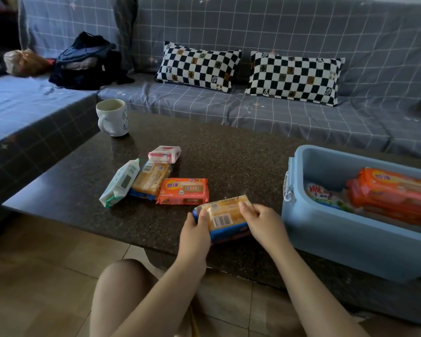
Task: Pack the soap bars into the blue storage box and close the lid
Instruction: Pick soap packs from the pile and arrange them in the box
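Observation:
A yellow soap pack with a blue underside (223,215) is held over the table's near edge, my left hand (196,231) gripping its left end and my right hand (265,221) its right end. The blue storage box (326,229) stands open at the right, with orange soap packs (391,193) and a white pack (320,193) inside. On the table lie an orange soap pack (183,191), another yellow pack (151,178), a white-green pack (122,182) and a small pink-white bar (164,154). The box lid is not in view.
A white mug (112,117) stands at the far left of the dark stone table (229,152). Behind it runs a grey checked sofa (277,110) with two chequered cushions and a dark bag. My knee (122,288) is below the table edge.

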### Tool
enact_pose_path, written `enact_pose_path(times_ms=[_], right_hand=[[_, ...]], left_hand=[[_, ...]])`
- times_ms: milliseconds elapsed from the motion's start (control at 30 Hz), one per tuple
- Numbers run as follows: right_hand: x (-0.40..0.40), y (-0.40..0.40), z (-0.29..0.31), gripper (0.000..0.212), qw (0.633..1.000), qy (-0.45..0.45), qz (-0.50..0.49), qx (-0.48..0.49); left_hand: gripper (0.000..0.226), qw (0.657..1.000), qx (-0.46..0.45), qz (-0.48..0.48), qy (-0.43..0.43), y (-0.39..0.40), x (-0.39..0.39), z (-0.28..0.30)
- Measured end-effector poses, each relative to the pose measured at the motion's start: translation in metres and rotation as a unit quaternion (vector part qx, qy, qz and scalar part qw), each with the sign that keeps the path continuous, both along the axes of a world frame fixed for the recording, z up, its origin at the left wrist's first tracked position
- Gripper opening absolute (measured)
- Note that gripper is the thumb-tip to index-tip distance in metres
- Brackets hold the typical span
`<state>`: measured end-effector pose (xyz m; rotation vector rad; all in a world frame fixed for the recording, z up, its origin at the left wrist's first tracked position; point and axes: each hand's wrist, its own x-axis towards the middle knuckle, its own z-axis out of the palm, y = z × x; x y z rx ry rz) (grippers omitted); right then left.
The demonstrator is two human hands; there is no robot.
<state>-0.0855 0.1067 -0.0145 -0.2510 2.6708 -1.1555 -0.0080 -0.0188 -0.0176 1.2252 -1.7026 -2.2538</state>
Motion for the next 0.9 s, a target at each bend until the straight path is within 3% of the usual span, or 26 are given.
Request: enact_pose_path(times_ms=[67, 200, 300, 433, 667, 900], right_hand=[[0.002, 0.005, 0.000, 0.049, 1.000, -0.019, 0.007, 0.007], [0.006, 0.005, 0.003, 0.045, 0.999, -0.050, 0.009, 0.006], [0.012, -0.001, 0.009, 0.046, 1.000, -0.020, 0.003, 0.010], [0.020, -0.009, 0.033, 0.047, 0.999, 0.047, 0.003, -0.015], [0.016, 0.001, 0.104, 0.045, 0.992, 0.108, -0.030, -0.065], [0.005, 0.051, 0.154, 0.038, 0.983, 0.131, -0.086, -0.097]], left_hand=[[0.041, 1.000, -0.021, 0.004, -0.011, -0.004, 0.003, 0.001], [0.040, 0.997, -0.067, -0.033, -0.012, 0.001, 0.006, -0.001], [0.041, 0.994, -0.099, -0.031, -0.020, -0.004, 0.006, 0.011], [0.024, 0.986, -0.162, -0.045, 0.005, -0.028, 0.005, 0.043], [0.025, 0.949, -0.286, -0.097, 0.085, -0.033, -0.008, 0.122], [0.028, 0.919, -0.316, -0.174, 0.158, 0.006, -0.040, 0.167]])
